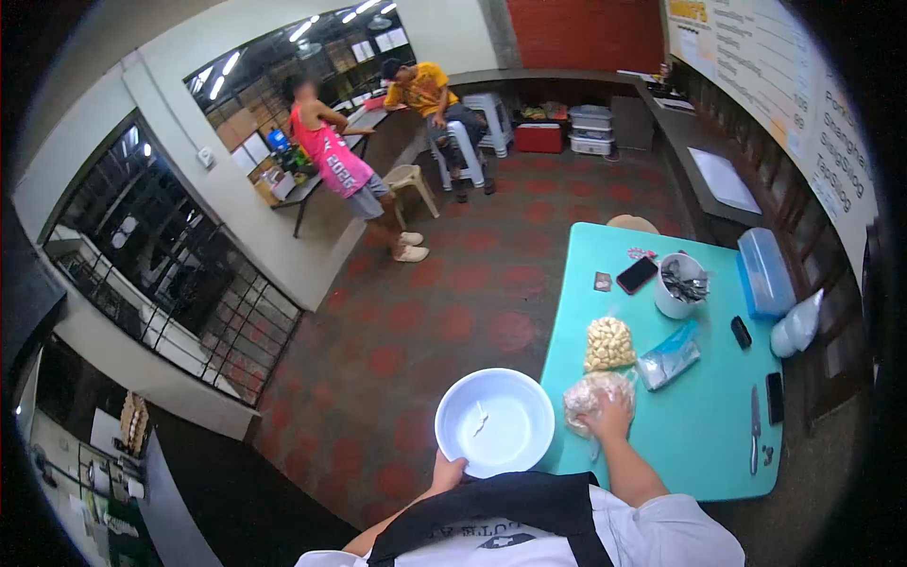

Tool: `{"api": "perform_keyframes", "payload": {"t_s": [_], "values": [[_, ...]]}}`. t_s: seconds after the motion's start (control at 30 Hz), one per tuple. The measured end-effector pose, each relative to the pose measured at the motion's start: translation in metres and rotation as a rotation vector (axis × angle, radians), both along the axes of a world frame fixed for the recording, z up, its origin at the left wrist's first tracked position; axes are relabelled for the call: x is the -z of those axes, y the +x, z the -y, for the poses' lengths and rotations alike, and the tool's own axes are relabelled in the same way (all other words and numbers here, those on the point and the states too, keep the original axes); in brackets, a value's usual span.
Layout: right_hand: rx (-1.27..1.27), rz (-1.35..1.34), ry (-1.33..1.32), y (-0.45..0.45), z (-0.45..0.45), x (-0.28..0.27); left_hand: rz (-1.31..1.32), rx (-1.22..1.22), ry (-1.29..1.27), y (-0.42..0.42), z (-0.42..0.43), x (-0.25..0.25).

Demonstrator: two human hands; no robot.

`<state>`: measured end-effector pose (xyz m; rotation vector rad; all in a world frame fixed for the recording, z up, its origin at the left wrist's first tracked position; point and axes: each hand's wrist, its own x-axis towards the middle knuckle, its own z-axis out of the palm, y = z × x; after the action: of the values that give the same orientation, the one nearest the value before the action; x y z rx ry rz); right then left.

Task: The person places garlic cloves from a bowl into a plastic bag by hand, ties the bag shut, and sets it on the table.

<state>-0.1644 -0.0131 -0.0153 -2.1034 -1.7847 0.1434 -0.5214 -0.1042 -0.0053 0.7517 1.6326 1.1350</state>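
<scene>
My left hand (450, 469) is closed on the near rim of a white round basin (515, 435), held off the table's left edge. A small white strip lies inside the basin. On the turquoise table (690, 444), my right hand (609, 418) rests on a clear plastic bag with pale contents (578, 395), its fingers spread over the top. Just beyond that bag is another bag, with cream-coloured pieces (608, 344). A blue and clear plastic packet (669, 356) lies to the right of both bags.
The table also bears a bucket of utensils (675, 300), a phone (637, 275), a lidded blue box (765, 274), a knife (755, 430) and dark items at the right edge. Two people are across the room, one standing (331, 156), one on a stool (430, 94).
</scene>
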Motion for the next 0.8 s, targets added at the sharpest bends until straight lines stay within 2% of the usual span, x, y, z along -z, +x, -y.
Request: {"api": "perform_keyframes", "payload": {"t_s": [0.07,0.13,0.27,0.3,0.37,0.4,0.47,0.53,0.57,0.6,0.63,0.67,0.7,0.77,0.8], "values": [[-0.008,-0.09,0.036,0.016,0.0,0.029,0.01,-0.051,-0.102,0.003,0.006,-0.024],[0.06,-0.303,0.095,0.032,0.0,0.053,0.071,-0.093,-0.267,0.006,0.013,-0.031],[0.394,-0.751,0.194,0.062,0.001,0.096,0.065,-0.082,0.022,-0.003,0.009,0.009],[0.417,-0.851,0.282,0.067,0.008,0.092,0.085,-0.056,0.011,0.003,0.006,-0.005],[0.463,-1.043,0.466,0.072,0.022,0.064,0.127,-0.001,-0.014,0.019,-0.002,-0.043],[0.395,-1.115,0.492,0.075,0.029,0.037,0.086,0.017,0.02,0.015,-0.005,-0.013],[0.272,-1.254,0.547,0.074,0.04,-0.032,0.001,0.078,0.064,0.023,-0.015,-0.012],[0.108,-1.269,0.624,0.059,0.045,-0.093,-0.082,0.181,0.092,0.028,-0.023,-0.011],[0.064,-1.357,0.588,0.051,0.049,-0.12,-0.12,0.248,0.105,0.03,-0.029,-0.008],[0.009,-1.294,0.574,0.044,0.05,-0.133,-0.055,0.272,0.062,0.04,-0.035,-0.026],[-0.064,-1.073,0.588,0.041,0.044,-0.127,-0.051,0.298,0.047,0.046,-0.043,-0.016],[-0.147,-0.857,0.573,0.027,0.046,-0.166,-0.003,0.345,-0.006,0.058,-0.051,-0.025],[-0.207,-0.67,0.368,0.021,0.049,-0.176,0.044,0.393,-0.059,0.07,-0.059,-0.038],[-0.252,-0.577,0.16,0.001,0.055,-0.193,0.128,0.438,-0.067,0.087,-0.065,-0.042],[-0.216,-0.569,0.174,-0.001,0.063,-0.19,0.284,0.423,-0.129,0.104,-0.064,-0.063]]}}
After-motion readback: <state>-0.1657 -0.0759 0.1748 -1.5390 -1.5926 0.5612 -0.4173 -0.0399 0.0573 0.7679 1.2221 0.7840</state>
